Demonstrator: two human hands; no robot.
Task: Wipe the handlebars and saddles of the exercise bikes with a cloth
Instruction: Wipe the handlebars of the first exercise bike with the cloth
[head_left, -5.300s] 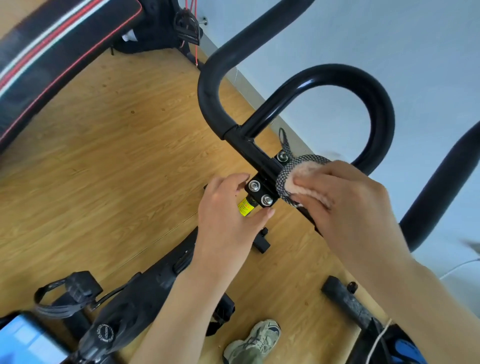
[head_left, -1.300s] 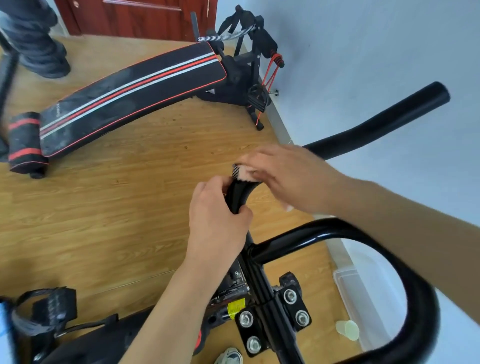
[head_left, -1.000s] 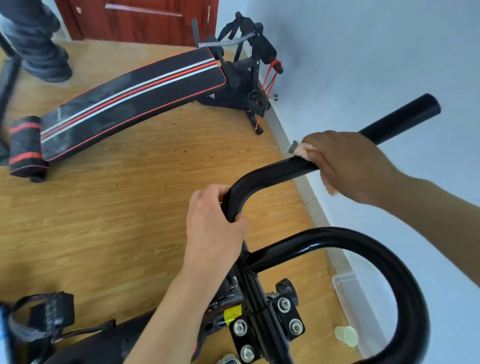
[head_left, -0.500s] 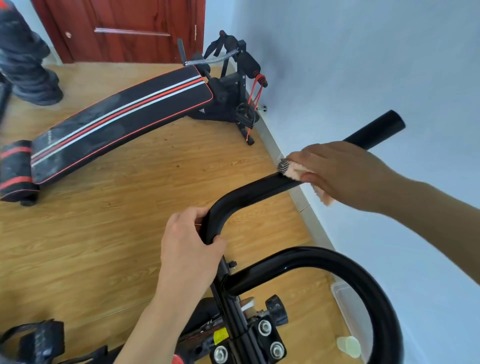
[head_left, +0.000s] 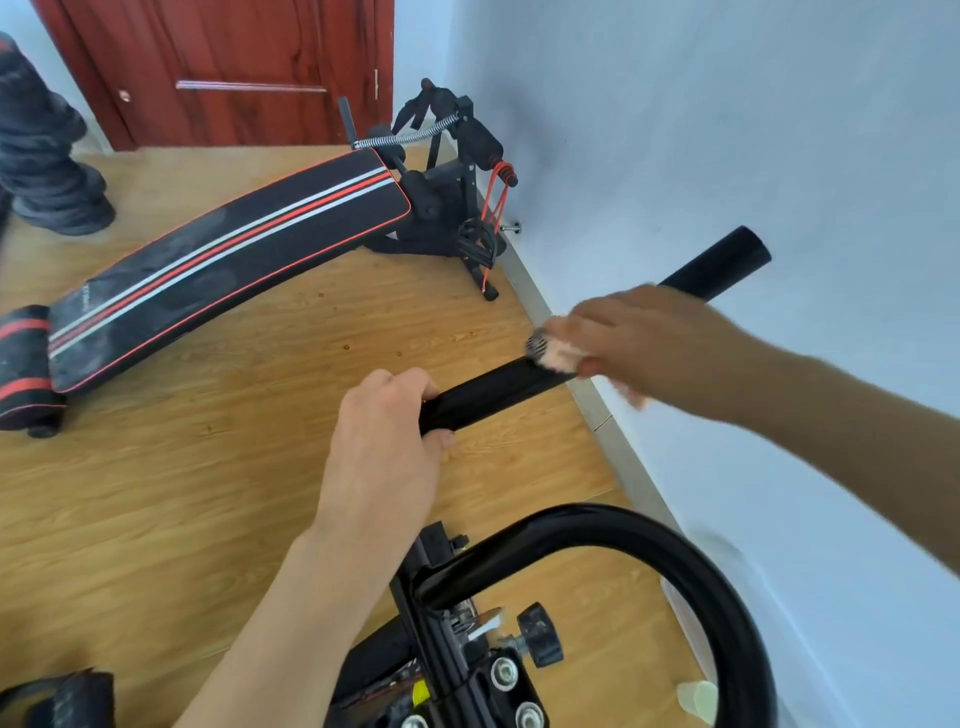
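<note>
The exercise bike's black handlebar (head_left: 488, 395) runs up and to the right, ending in a free tip (head_left: 727, 257) near the wall. My left hand (head_left: 384, 441) grips the bar at its bend. My right hand (head_left: 639, 338), motion-blurred, holds a pink cloth with a black-and-white mesh edge (head_left: 556, 353) wrapped on the bar's straight section. A curved inner loop of the handlebar (head_left: 613, 525) arcs across the lower right, joined at the bolted stem clamp (head_left: 498, 675). No saddle is in view.
A black sit-up bench with red and white stripes (head_left: 223, 265) lies on the wooden floor at the left, its spring frame (head_left: 457, 171) by the wall. A person's dark trouser legs (head_left: 41, 150) stand at the far left. Red door (head_left: 228, 67) behind. A pale cup (head_left: 698, 699) sits by the baseboard.
My right hand with the cloth has slid along the upper bar, out toward the tip and back toward the bend. My left hand keeps its grip at the bend. The view has tilted up.
</note>
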